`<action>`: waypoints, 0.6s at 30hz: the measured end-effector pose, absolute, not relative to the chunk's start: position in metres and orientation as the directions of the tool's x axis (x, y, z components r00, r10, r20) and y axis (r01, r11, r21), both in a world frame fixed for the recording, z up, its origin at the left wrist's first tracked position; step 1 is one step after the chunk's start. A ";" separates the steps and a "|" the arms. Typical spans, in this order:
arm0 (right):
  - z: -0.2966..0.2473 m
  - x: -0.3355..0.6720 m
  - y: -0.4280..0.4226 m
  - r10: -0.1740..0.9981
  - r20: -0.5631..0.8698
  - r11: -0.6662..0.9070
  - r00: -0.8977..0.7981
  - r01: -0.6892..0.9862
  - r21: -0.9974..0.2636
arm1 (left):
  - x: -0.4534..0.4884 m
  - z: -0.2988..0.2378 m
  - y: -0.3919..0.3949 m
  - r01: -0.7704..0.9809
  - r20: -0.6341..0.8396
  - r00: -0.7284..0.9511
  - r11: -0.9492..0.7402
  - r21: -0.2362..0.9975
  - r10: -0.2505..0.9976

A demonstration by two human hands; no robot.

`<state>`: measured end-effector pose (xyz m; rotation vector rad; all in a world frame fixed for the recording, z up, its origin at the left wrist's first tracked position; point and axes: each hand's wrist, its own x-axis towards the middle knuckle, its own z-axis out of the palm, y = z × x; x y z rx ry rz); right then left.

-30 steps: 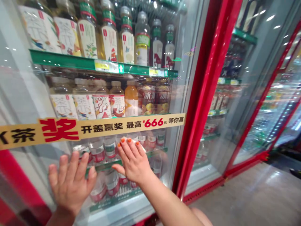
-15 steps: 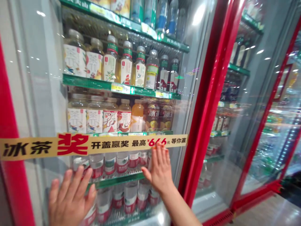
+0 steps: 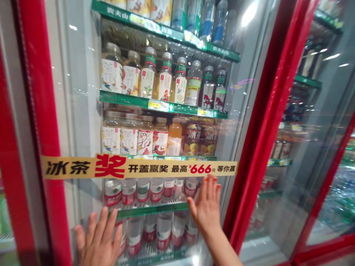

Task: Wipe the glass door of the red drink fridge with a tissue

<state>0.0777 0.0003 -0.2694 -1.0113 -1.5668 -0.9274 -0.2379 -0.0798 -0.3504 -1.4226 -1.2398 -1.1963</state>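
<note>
Both my hands lie flat on the glass door [image 3: 80,111] of a red-framed drinks cooler. My left hand [image 3: 100,242] is spread open low on the glass, near its left side. My right hand [image 3: 206,208] is open too, fingers pointing up, pressed just below a yellow banner sticker [image 3: 138,168] with red and black print, close to the door's right red frame [image 3: 257,133]. Neither hand holds anything. Behind the glass stand rows of tea bottles [image 3: 146,79] and water bottles [image 3: 144,190] on green shelves.
A second red-framed glass cooler door [image 3: 313,147] stands at the right with more bottles behind it. A red frame post [image 3: 41,129] edges the door at the left. Green shelf rails carry price tags [image 3: 161,106].
The glass door with its banner has slid to the right, and both hands have moved right with it. The view has tilted upward, showing higher shelves.
</note>
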 end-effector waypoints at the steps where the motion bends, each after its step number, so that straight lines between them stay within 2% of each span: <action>1: -0.263 0.087 0.007 0.195 0.981 0.330 0.002 0.942 -0.067 | -0.239 -0.359 -0.079 0.993 0.988 0.037 -0.117 -0.019 0.152; 3: -0.248 0.076 0.014 0.224 0.956 0.306 0.190 0.918 -0.254 | -0.240 -0.372 -0.074 0.994 0.990 0.039 -0.108 -0.024 0.132; 4: -0.244 0.058 0.013 0.214 0.958 0.310 0.189 0.917 -0.250 | -0.240 -0.376 -0.072 0.994 0.992 0.023 -0.107 -0.010 0.122; 5: -0.243 0.034 0.008 0.190 0.974 0.326 0.120 0.929 -0.178 | -0.239 -0.377 -0.070 0.994 0.993 -0.001 -0.112 0.015 0.117; 8: -0.264 -0.027 -0.017 0.070 0.962 0.396 -0.265 0.892 0.217 | -0.236 -0.375 -0.069 0.986 0.991 -0.066 -0.147 0.083 0.113; 9: -0.276 -0.033 -0.025 0.032 0.934 0.412 -0.355 0.856 0.311 | -0.235 -0.373 -0.069 0.984 0.991 -0.069 -0.155 0.086 0.112; 11: -0.294 -0.016 -0.030 -0.003 0.909 0.418 -0.416 0.826 0.379 | -0.232 -0.371 -0.071 0.984 0.992 -0.059 -0.159 0.076 0.110; 13: -0.293 0.023 -0.022 0.040 0.943 0.384 -0.331 0.876 0.292 | -0.230 -0.370 -0.071 0.984 0.993 -0.061 -0.158 0.077 0.105; 16: -0.255 0.052 -0.002 0.159 0.987 0.332 0.013 0.941 -0.066 | -0.229 -0.369 -0.071 0.983 0.994 -0.075 -0.161 0.088 0.084; 17: -0.239 0.043 0.002 0.192 0.976 0.327 0.102 0.931 -0.162 | -0.229 -0.369 -0.070 0.983 0.994 -0.073 -0.164 0.086 0.083; 18: -0.225 0.023 0.001 0.207 0.969 0.336 0.134 0.920 -0.200 | -0.229 -0.369 -0.070 0.983 0.994 -0.070 -0.166 0.083 0.086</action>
